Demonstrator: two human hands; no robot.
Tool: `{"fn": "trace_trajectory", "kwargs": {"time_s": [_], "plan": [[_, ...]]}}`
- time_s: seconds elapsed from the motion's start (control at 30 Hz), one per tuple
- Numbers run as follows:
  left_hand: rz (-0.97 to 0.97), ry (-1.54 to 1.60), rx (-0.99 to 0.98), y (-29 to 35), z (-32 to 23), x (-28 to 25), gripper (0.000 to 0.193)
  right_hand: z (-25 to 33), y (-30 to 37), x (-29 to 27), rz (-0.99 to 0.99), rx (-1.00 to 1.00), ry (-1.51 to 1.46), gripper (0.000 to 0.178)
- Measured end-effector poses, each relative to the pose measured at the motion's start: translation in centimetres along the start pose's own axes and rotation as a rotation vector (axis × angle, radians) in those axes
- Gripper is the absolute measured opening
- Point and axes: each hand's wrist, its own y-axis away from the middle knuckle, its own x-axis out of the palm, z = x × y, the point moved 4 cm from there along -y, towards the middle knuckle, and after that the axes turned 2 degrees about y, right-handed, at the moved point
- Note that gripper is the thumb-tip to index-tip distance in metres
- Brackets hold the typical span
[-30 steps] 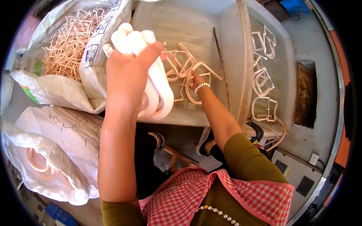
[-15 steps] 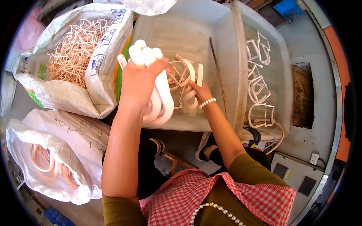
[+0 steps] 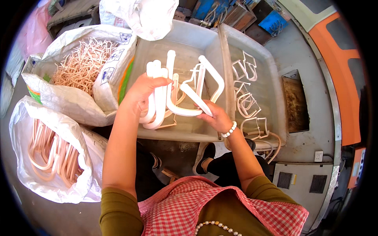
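My left hand (image 3: 142, 93) is closed around a bundle of white U-shaped plastic tubes (image 3: 160, 92), held upright over the near part of a pale plastic tub (image 3: 185, 35). My right hand (image 3: 216, 117) grips the lower end of bent white plastic pieces (image 3: 217, 78), with a thin moulding runner (image 3: 193, 75) between their arms. One arm of these pieces stands close by my left thumb; whether they touch I cannot tell. Behind and below the bundle, more pale plastic parts (image 3: 176, 94) show in the tub, partly hidden.
A second tub (image 3: 252, 43) on the right holds several bent frames (image 3: 248, 100). On the left, one woven sack (image 3: 75, 98) is full of thin plastic runners (image 3: 84, 65). A nearer white sack (image 3: 88, 153) contains pinkish U-shaped tubes (image 3: 55, 151). A white bag (image 3: 151, 17) hangs over the far rim.
My right hand has raised the bent pieces out of the tub, beside the bundle. My left hand has lowered its bundle somewhat. The whole view has shifted, showing more of the far side.
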Motion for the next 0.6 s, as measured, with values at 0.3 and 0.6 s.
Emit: {"fn": "trace_trajectory", "kwargs": {"time_s": [0.3, 0.6], "plan": [[-0.174, -0.224, 0.155, 1.8, -2.3, -1.8, 0.032, 1.9, 2.7, -5.0, 0.125, 0.049, 0.51, 0.027], [-0.115, -0.249, 0.158, 1.8, -1.5, 0.8, 0.033, -15.0, -1.1, -15.0, -0.799, 0.768, -0.161, 0.021]]}}
